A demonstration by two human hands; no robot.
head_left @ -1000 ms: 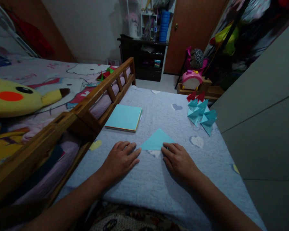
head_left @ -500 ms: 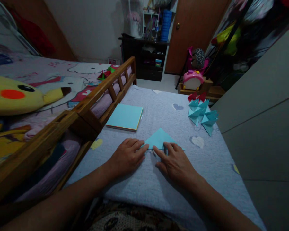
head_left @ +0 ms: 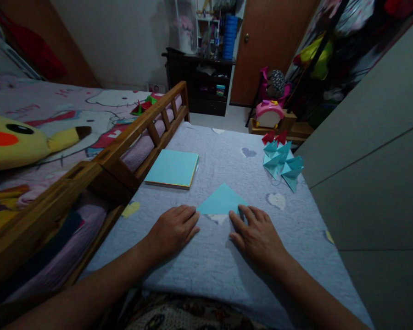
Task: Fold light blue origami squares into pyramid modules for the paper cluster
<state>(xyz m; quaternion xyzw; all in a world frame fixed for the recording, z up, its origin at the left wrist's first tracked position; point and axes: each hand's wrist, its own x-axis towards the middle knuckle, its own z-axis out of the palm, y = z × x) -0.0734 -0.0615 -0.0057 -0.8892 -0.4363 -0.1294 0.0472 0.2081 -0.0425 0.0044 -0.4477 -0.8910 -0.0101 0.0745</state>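
Note:
A light-blue sheet of origami paper point(head_left: 223, 200), folded into a triangle, lies flat on the cloth-covered surface, its peak pointing away from me and its long folded edge towards me. At the left corner of that edge rest the fingertips of my left hand point(head_left: 174, 229), palm down with the fingers stretched out. My right hand point(head_left: 258, 231) lies palm down too, its fingers a little spread and pressing on the edge near the right corner, which they hide. Neither hand grips anything.
A stack of square light-blue paper point(head_left: 173, 168) lies at the back left. Folded blue paper pieces point(head_left: 282, 162) and red folded pieces point(head_left: 274, 137) stand at the far right. A wooden bed rail point(head_left: 141, 123) borders the left side; a pale cabinet point(head_left: 371, 183) is on the right.
My hands have slid apart along the folded edge, the left one leftwards and the right one towards the right corner. More of the paper's edge shows between them. The view has shifted slightly.

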